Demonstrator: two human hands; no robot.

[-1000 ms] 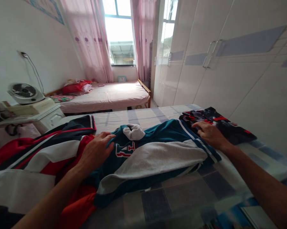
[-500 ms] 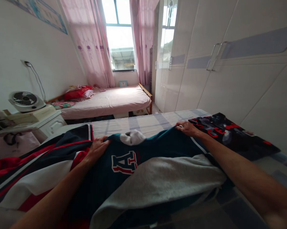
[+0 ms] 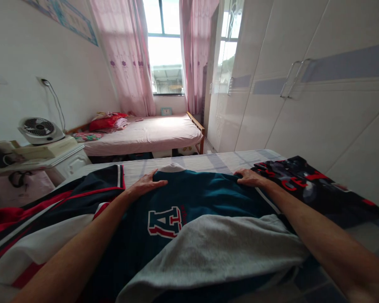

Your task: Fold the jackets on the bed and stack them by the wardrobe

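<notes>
A teal jacket point(image 3: 205, 195) with a white and red letter A patch point(image 3: 164, 221) lies spread on the bed in front of me, a grey sleeve point(image 3: 221, 248) folded across its near part. My left hand point(image 3: 147, 183) grips the jacket's far left shoulder beside the white collar point(image 3: 173, 168). At the far right shoulder, my right hand point(image 3: 248, 177) has its fingers curled on the fabric. Both forearms reach over the jacket.
A navy, red and white striped garment point(image 3: 50, 210) lies to the left, a folded black and red garment point(image 3: 315, 189) to the right. The checked bed sheet point(image 3: 208, 160) runs beyond. A wardrobe point(image 3: 303, 105), a second bed point(image 3: 151, 134) and a fan point(image 3: 39, 128) on a cabinet stand around.
Both hands took the jacket's shoulders and drew them away from me, spreading it flat. The bunched white collar is now smoothed and the letter patch shows fully.
</notes>
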